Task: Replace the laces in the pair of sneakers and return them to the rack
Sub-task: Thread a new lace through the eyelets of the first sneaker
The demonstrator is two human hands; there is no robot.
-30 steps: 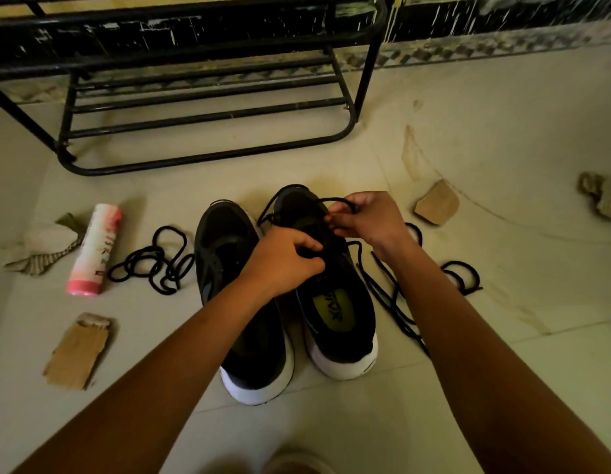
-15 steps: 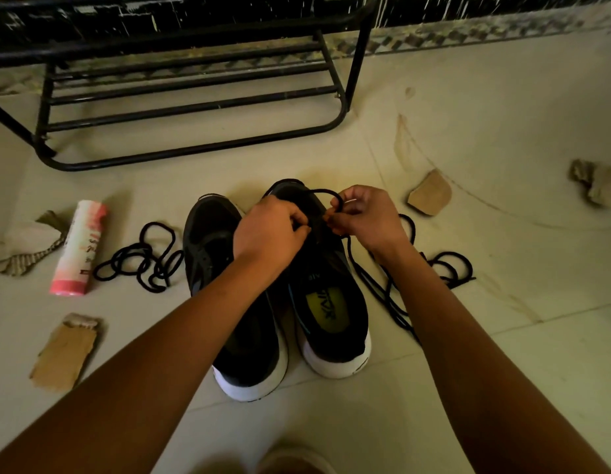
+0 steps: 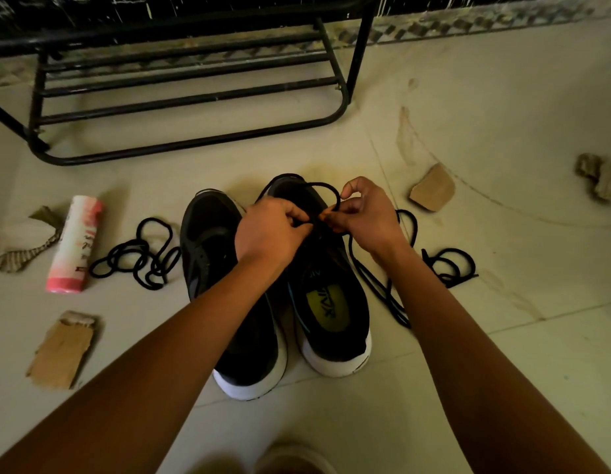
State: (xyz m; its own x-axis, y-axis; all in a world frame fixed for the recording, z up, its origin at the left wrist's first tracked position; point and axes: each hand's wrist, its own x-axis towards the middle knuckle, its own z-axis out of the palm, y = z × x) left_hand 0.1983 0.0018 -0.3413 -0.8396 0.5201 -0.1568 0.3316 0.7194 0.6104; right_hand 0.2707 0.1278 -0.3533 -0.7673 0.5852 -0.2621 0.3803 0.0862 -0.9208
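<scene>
Under everything, pale stained floor (image 3: 502, 336). Well beyond the fingers, against the dark wall, a black metal rack (image 3: 360, 56) of horizontal bars, standing on that floor. Directly beneath the fingers and stretching back toward the person, two black sneakers with white soles, side by side, toes toward the rack: left sneaker (image 3: 211, 241) under the left wrist, right sneaker (image 3: 331, 313) with a yellow printed insole showing behind the right wrist. Over the front of the right sneaker, left hand (image 3: 270, 234) and right hand (image 3: 369, 217) almost touching, knuckles up. Left of the fingers and well apart, a crumpled paper scrap (image 3: 16, 241); nearer the person on that side, a torn cardboard piece (image 3: 61, 350) lying flat. Right of the fingers, a smaller cardboard piece (image 3: 432, 188); far right, a crumpled wad (image 3: 598, 176), too blurred to identify. Left again, between the paper scrap and the left sneaker, a pink and white can (image 3: 75, 244) lying on its side. Just beside that sneaker, a loose black lace (image 3: 136, 254) in a tangle on the floor. Right of the right wrist, more black lace (image 3: 447, 265) trailing in coils beside the right sneaker. Between both sets of fingers, a held lace (image 3: 328, 189), looping up just past the fingertips above the toe. Left fingers (image 3: 297, 213) curled tight, pinching that lace; right fingers (image 3: 345, 206) likewise curled, pinching it from the other side.
</scene>
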